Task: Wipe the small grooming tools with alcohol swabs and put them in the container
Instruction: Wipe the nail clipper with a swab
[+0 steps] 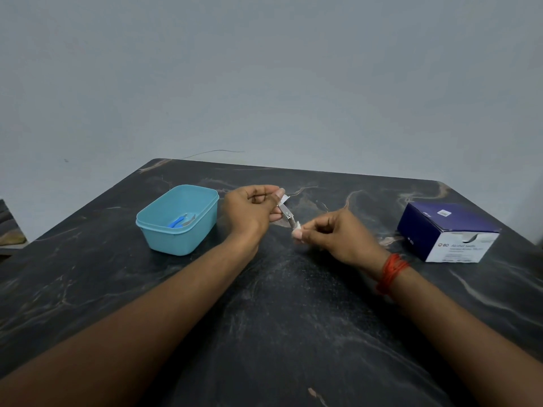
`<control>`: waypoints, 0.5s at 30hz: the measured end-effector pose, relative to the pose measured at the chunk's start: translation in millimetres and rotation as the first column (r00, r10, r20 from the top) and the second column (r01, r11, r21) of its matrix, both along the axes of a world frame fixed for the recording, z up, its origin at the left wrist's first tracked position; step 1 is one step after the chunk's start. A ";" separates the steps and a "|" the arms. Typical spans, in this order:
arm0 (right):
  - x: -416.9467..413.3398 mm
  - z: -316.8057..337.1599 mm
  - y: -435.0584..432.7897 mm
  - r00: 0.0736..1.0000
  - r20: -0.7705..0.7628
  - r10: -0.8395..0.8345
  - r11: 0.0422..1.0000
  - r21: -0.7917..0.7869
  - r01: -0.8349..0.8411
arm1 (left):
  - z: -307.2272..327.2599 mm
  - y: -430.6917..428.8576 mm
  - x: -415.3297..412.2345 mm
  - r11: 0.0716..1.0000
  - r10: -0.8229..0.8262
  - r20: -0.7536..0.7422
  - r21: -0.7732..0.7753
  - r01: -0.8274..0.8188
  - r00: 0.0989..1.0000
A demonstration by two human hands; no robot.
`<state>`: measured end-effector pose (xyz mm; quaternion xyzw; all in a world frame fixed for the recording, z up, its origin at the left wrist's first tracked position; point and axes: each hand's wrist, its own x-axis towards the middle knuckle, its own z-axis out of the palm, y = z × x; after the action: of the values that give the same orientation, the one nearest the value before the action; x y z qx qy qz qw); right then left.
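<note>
Right grip (338, 239) with swab (296, 230) on clipper (286, 214), left grip (249, 210) opposite

obstacles: container (176, 242) left | swab box (449, 230) right | free: tabletop (293, 318) between

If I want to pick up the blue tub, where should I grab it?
Probably by its thick rim, reaching down from above. The tub stands upright and open, and the rim sticks out like a lip that fingers can hook under. Keep it level, because the small tools lie loose inside.
</note>
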<state>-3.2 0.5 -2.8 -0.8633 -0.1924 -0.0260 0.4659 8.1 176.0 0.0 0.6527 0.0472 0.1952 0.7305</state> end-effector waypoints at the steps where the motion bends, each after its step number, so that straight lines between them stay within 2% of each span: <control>1: -0.8 0.5 -0.8 1.000 0.013 0.007 0.998 -0.069 -0.006 | -0.8 1.4 1.4 1.000 0.009 -0.007 -0.005 -0.009 1.000; 3: -1.7 0.9 -1.2 0.999 0.039 0.008 0.993 -0.117 -0.004 | -2.2 2.9 2.1 1.000 0.009 -0.017 -0.013 -0.009 1.000; 9: -2.2 1.4 2.7 0.997 0.071 -0.026 0.999 0.034 0.023 | -2.5 -7.1 -2.5 0.998 -0.027 -0.001 0.048 0.027 1.000; 15: -3.6 2.5 0.2 1.000 0.031 0.000 0.999 -0.046 0.002 | -2.1 0.2 0.8 1.000 -0.010 -0.003 -0.005 0.010 1.000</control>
<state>-6.8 0.7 -0.3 -0.8735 -0.1998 -0.0353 0.4426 8.9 176.2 -2.1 0.6513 0.0458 0.1905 0.7330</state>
